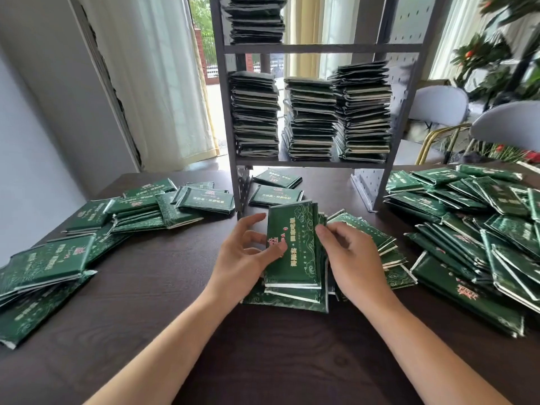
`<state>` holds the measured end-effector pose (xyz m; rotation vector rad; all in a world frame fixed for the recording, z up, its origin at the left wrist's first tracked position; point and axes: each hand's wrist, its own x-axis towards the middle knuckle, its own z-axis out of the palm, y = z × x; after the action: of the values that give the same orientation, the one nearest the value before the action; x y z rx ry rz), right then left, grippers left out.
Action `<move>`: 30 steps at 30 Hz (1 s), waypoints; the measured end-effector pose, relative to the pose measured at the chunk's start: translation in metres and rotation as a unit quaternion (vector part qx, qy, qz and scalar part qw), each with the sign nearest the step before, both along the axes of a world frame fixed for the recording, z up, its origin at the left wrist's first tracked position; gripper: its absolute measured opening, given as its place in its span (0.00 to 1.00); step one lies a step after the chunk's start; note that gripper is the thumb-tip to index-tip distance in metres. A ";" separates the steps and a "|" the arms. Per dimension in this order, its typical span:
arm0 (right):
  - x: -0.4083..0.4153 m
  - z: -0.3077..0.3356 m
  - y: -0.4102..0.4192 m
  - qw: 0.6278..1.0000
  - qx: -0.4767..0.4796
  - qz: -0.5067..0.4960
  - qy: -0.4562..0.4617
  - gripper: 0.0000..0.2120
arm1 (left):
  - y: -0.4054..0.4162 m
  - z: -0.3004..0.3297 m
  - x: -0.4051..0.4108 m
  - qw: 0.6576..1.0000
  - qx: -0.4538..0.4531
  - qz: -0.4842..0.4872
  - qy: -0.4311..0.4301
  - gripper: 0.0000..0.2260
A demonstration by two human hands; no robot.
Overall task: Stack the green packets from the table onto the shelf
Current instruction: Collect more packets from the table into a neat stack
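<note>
Green packets fill my view: a small bundle (295, 247) stands tilted on the dark table (163, 287) just in front of the grey shelf (315, 163). My left hand (248, 255) pinches the bundle's left edge, thumb across its face, and my right hand (347, 255) grips its right edge. Loose heaps (479, 226) lie to the right and left of the shelf, and three stacks (309, 118) stand on its lower board.
</note>
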<state>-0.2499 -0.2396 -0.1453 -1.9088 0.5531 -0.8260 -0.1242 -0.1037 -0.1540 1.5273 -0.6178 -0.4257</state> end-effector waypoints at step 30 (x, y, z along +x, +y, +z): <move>-0.002 0.005 -0.008 0.971 0.238 0.029 -0.016 0.15 | 0.003 0.003 0.003 0.998 0.017 -0.040 0.055 0.08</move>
<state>-0.2524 -0.2480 -0.1401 -1.4613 0.6099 -0.6164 -0.1213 -0.1010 -0.1512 1.5036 -0.5902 -0.5803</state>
